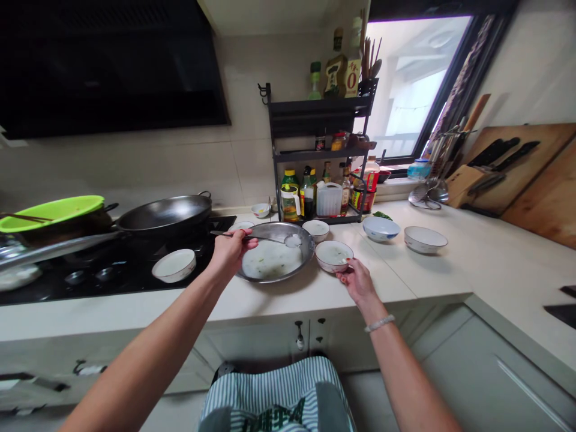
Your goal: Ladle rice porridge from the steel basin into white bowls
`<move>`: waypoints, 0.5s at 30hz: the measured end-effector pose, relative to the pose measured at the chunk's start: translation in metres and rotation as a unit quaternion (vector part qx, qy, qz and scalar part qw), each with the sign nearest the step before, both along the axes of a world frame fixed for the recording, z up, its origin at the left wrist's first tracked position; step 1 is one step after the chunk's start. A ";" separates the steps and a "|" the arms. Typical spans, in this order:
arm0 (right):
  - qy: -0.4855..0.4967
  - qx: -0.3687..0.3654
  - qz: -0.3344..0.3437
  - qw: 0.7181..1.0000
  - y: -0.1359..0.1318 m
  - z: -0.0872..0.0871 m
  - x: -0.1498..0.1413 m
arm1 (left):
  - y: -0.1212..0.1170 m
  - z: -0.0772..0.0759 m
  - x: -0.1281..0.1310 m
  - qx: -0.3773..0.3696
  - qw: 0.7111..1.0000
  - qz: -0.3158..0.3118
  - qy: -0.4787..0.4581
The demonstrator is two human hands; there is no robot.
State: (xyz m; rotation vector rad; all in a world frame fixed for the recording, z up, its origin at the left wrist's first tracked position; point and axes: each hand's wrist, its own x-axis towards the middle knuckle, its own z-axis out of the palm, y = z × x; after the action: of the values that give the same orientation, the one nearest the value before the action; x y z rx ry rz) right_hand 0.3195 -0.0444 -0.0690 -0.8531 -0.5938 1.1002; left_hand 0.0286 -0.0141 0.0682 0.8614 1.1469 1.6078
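Place: kitchen | range hood (112, 66) | black cooktop (128, 287) bearing wok (164, 216) | condiment rack (315, 107) | knife block (464, 185) | counter (490, 258) over cabinets (490, 360)

- Wall (189, 159): pale, tiled, straight ahead of me.
- Window (409, 90): dark-framed, bright, to my right.
- Counter (477, 252): white, L-shaped.
- Cabinets (252, 345): pale, beneath.

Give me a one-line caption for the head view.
The left hand holds a ladle over a metal basin of pale liquid; the right hand grips a bowl.

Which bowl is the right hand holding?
The front bowl of the two just right of the metal basin; the right hand grips its edge and touches no other bowl.
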 end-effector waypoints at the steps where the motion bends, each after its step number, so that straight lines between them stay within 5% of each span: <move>1: 0.000 -0.001 0.000 1.000 0.000 0.000 0.000 | -0.001 0.003 0.005 0.001 1.000 -0.007 -0.005; 8: 0.006 0.001 -0.006 1.000 0.001 -0.001 -0.001 | -0.007 0.013 0.050 0.022 0.998 -0.058 -0.013; 15: 0.003 0.005 0.003 1.000 0.000 -0.001 0.000 | -0.018 -0.008 0.088 0.104 0.987 -0.096 0.076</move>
State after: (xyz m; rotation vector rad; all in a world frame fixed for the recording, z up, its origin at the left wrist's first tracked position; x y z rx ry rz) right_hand 0.3193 -0.0446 -0.0700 -0.8396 -0.5958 1.1035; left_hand 0.1169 -0.0320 0.0601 1.2106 0.9763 1.5412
